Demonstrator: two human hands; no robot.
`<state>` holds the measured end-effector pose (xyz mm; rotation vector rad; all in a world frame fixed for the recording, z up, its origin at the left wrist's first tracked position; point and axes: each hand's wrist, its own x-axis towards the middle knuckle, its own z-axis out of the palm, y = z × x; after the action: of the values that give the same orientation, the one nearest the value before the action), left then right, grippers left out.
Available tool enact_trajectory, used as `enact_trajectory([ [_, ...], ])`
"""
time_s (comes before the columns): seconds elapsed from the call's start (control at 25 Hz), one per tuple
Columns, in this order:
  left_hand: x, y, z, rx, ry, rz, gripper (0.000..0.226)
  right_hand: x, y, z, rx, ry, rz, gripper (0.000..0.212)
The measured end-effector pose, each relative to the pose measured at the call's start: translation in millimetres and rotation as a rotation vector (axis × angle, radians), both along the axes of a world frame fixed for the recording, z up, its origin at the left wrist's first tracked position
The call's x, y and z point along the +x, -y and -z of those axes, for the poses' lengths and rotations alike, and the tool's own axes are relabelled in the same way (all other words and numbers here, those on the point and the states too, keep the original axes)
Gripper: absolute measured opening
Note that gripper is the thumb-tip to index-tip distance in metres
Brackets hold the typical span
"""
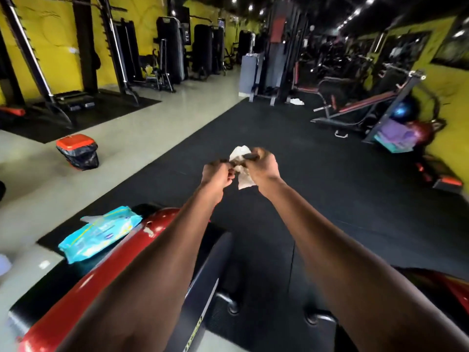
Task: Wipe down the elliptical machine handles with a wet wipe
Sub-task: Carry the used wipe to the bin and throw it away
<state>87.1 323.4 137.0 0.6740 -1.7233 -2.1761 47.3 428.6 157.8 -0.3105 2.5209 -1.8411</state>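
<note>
Out over the black rubber floor [317,161], arms stretched forward, the person's got a white wet wipe [241,165] bunched between both hands. The left hand [217,174] is curled and pinching one edge, and the right hand [261,165] is curled round the other side. There's a thin dark thing running across the wipe at the right hand's fingers, but it's too blurry to call. Looks to me like they're pulling the wipe open or folding it to get it ready.

The pack of wipes [100,233] is sitting on the machine's red housing [106,278], down to the left, well apart from the hands and closer to the left arm. Honestly no handle is clearly in view, just the red housing low left, another bit of red low right, and a dark post between the forearms. So the wipe is out ahead of the machine, and I'd guess the hands need to come back and down toward the body before any wiping happens. A bin with an orange lid [76,151] stands off to the left.
</note>
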Motion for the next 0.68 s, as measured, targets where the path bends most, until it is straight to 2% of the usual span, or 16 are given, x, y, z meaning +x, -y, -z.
enact_trajectory([
  [0.16,-119.2,-1.7,-6.4,0.125,-0.029,0.072,0.016,-119.9,-7.2,-1.8,0.02,0.025,0.054,0.013],
  [0.44,-302.4,32.5,2.7,0.147,0.004,0.119,0.019,-325.1,17.5,28.8,-0.059,0.118,0.029,0.014],
  [0.52,-367.4,46.7,11.3,0.132,0.014,0.086,0.021,-389.9,30.6,35.8,-0.101,0.13,-0.038,0.013],
  [0.6,-424.9,63.5,17.7,0.082,0.033,0.019,0.02,-443.8,40.6,38.4,-0.117,0.211,-0.195,0.015],
  [0.68,-497.1,79.9,17.9,0.052,0.029,-0.04,0.011,-513.5,56.6,32.0,-0.108,0.31,-0.33,0.022],
])
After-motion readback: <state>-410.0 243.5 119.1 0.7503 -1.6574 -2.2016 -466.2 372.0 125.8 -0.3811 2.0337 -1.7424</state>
